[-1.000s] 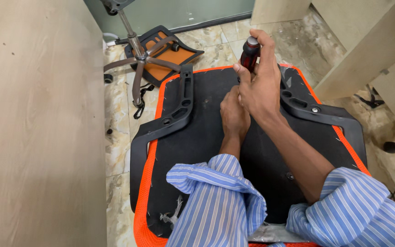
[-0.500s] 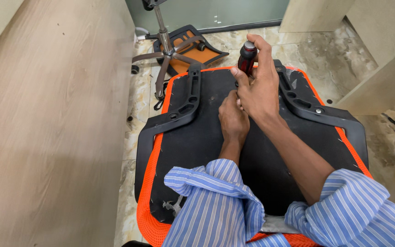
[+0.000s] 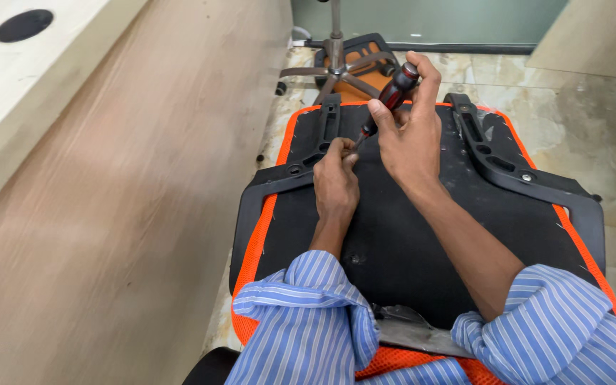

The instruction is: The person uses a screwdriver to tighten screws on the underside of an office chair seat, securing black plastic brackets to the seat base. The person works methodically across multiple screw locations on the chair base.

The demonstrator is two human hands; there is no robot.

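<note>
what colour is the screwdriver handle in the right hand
Dark red and black; the screwdriver handle shows best in the head view, gripped by the right hand.

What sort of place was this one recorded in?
Probably an office where furniture is being put together or repaired: a wooden desk panel, a chair seat lying underside-up on a tiled floor, and a wheeled chair base behind.

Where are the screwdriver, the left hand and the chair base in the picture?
screwdriver [image 3: 396, 90]: head view, on its red and black handle.
left hand [image 3: 336, 184]: head view, on the back of the hand.
chair base [image 3: 336, 63]: head view, on its central hub.
</note>
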